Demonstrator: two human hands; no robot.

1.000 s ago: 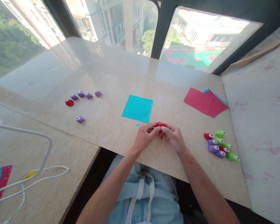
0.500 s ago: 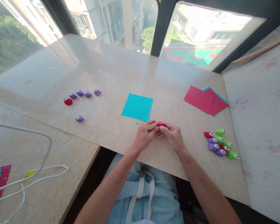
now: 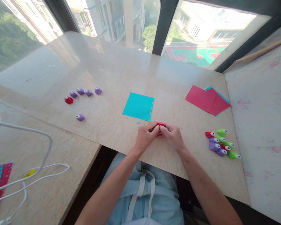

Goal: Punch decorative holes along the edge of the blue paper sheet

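Between my two hands is a small red craft punch (image 3: 160,123), gripped from both sides near the table's front edge. My left hand (image 3: 146,135) closes on its left side with thumb and fingers. On the other side my right hand (image 3: 172,134) pinches it, thumb toward me. The fingers cover most of the punch, so only its red top shows. Just beyond my hands lies a blue sheet of paper (image 3: 138,106) with a row of small punched holes along its right edge. Tiny blue paper bits (image 3: 138,122) rest by its near edge.
Purple punches (image 3: 88,92) and a red punch (image 3: 68,99) stand at left, one purple punch (image 3: 80,117) nearer. At right are clustered green, red and purple punches (image 3: 214,147) and red paper sheets (image 3: 201,99). White cables (image 3: 46,168) cross the left table over punched coloured paper (image 3: 4,178).
My hands stay together on the red punch, with a slight shift of the fingers and punch. The whole view has moved a little; the paper and other punches lie as before.
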